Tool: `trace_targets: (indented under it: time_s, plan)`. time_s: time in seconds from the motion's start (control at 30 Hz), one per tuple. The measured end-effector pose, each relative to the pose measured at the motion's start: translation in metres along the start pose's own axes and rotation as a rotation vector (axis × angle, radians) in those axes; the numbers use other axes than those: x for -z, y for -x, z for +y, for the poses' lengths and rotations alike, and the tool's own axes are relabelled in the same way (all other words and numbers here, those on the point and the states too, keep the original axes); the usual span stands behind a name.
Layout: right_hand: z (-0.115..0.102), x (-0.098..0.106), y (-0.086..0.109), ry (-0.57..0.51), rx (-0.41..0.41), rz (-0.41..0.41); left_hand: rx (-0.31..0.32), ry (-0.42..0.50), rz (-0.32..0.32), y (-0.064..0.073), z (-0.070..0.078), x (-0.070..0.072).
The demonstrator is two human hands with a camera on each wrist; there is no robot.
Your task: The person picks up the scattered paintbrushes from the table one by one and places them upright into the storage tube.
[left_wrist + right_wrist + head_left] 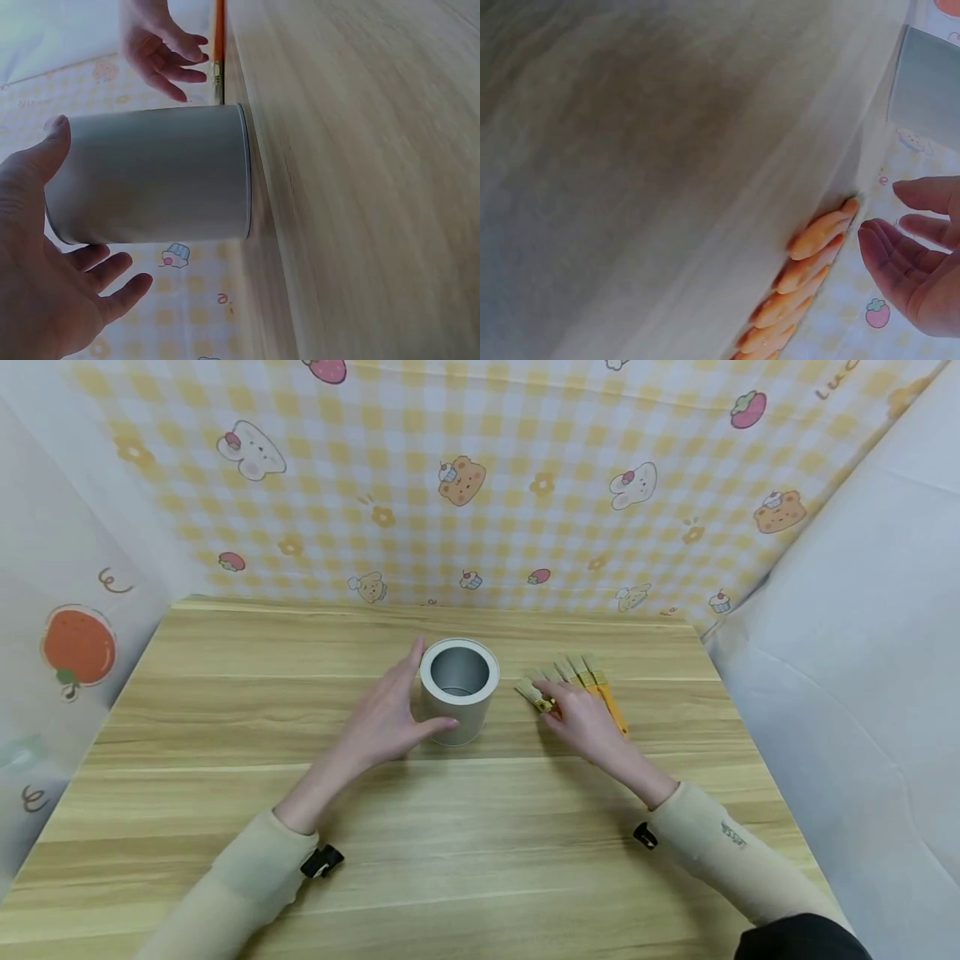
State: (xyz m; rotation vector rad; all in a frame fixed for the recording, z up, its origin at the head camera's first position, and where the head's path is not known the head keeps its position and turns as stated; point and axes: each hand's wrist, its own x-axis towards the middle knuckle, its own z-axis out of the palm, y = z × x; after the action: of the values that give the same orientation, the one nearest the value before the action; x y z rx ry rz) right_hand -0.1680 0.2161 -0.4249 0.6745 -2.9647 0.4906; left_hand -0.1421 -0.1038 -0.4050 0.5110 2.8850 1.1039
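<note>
Closest to us are a cream left sleeve and a cream right sleeve, each with a small black piece near its cuff. Under them is a wide bench, light brown with long wood stripes, narrower at the back. Past the sleeves, the left hand has its grip around a gray can, with the thumb on the near side. The can stands upright near the middle of the bench, its white rim up and its top open. The right hand has a loose grip, fingers a bit bent, just over some brushes. They lie in a fan to the right of the can, orange handles toward us. White sheets hang on both sides; the left sheet has a big red fruit on it. At the back, a yellow checked cloth shows bears, bunnies, cupcakes, strawberries and flowers.
</note>
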Motion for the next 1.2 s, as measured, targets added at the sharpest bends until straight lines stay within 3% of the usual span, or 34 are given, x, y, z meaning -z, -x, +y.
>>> trace_targets:
  time_s: [0.2,0.43,0.87,1.2]
  plan:
    - [0.001,-0.003,0.000,0.031,-0.010,-0.041,0.028,0.125,-0.005,-0.006,0.001,-0.005]
    - [0.000,-0.005,0.000,0.045,-0.019,-0.005,0.059,0.225,0.007,-0.010,0.003,-0.006]
    - [-0.002,-0.013,-0.003,0.017,-0.037,-0.035,0.041,0.268,0.023,-0.010,0.001,-0.008]
    - [-0.008,-0.007,-0.004,0.010,-0.050,-0.073,0.040,0.286,0.008,-0.003,0.001,-0.006]
